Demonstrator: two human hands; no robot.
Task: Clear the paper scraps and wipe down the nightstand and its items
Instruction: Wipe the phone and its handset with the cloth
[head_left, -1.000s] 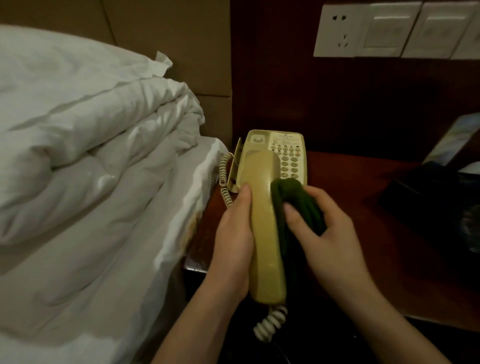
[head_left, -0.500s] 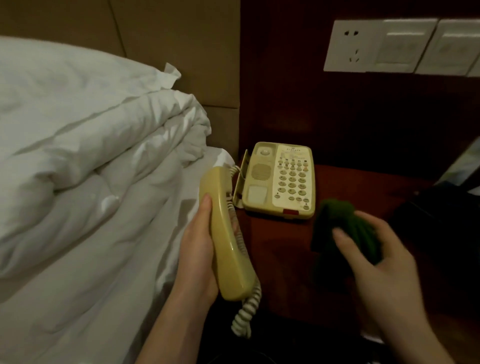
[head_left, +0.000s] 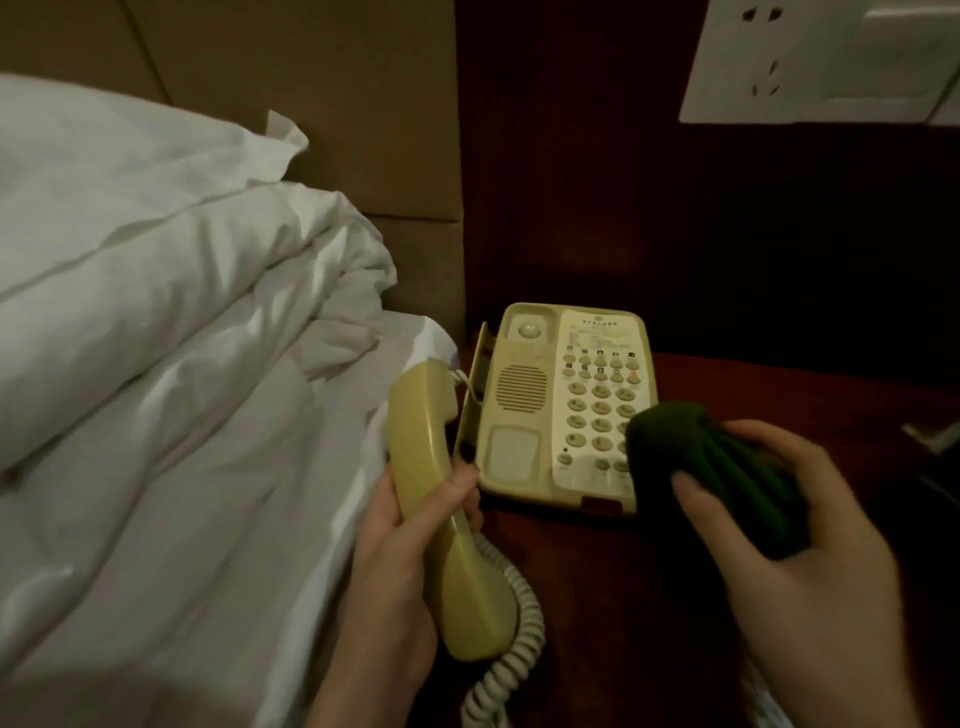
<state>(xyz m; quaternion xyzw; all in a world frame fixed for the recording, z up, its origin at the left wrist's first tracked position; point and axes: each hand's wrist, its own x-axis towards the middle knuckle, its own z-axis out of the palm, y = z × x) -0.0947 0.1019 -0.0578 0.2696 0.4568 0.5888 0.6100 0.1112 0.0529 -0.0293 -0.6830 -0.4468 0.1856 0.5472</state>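
A cream telephone base (head_left: 550, 415) with a keypad sits at the left end of the dark red wooden nightstand (head_left: 597, 582). My left hand (head_left: 395, 571) grips the cream handset (head_left: 441, 514), lifted off the base and held over the gap beside the bed. Its coiled cord (head_left: 514, 634) hangs down from the lower end. My right hand (head_left: 795, 561) holds a bunched dark green cloth (head_left: 711, 473), whose front end touches the lower right of the keypad. No paper scraps can be made out in the dim light.
A bed with a rumpled white duvet (head_left: 171, 364) fills the left side, right up against the nightstand. White wall sockets (head_left: 810, 62) are mounted on the dark panel above. Dark, unclear objects (head_left: 930, 447) lie at the nightstand's right edge.
My left hand lifted the handset off the base and moved it left. My right hand drew the cloth off the handset, swung right, then came forward onto the keypad.
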